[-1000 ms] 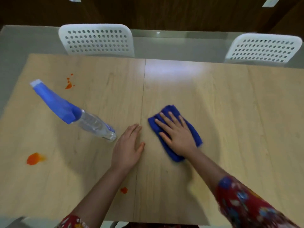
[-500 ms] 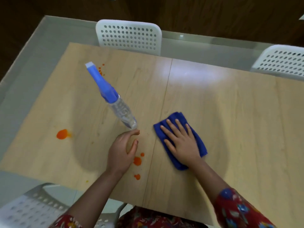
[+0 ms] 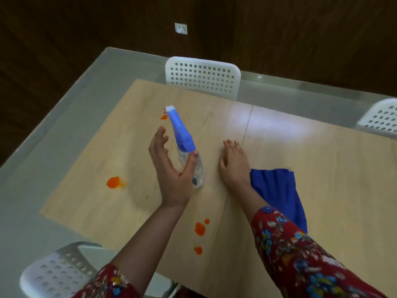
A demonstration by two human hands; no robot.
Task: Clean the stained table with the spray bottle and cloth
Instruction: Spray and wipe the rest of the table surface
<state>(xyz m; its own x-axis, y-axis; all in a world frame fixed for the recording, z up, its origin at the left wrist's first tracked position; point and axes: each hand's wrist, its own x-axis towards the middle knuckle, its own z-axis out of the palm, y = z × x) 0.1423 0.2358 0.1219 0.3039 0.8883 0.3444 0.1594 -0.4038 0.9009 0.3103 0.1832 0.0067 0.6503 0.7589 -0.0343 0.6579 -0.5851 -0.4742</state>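
Nearest, a white perforated chair stands at the table's front left corner, and two red floral sleeves reach in over the pale wood. Between the forearms, close to the front edge, lie two orange stains with a smaller drop beside them.

The blue cloth lies crumpled just right of the right wrist, its near end tucked under the forearm. The right hand rests flat on the table to the cloth's left, fingers straight and holding nothing.

The left hand is spread beside the spray bottle: the thumb lies across the clear body, while the straight fingers stand apart from the left of the head. The bottle has a clear body, a blue trigger head and a white nozzle tip, base towards the person. Whether it stands or lies I cannot tell.

Left of it sits a larger orange blot, and small orange splashes lie by the nozzle. Two more white chairs stand at the far side.
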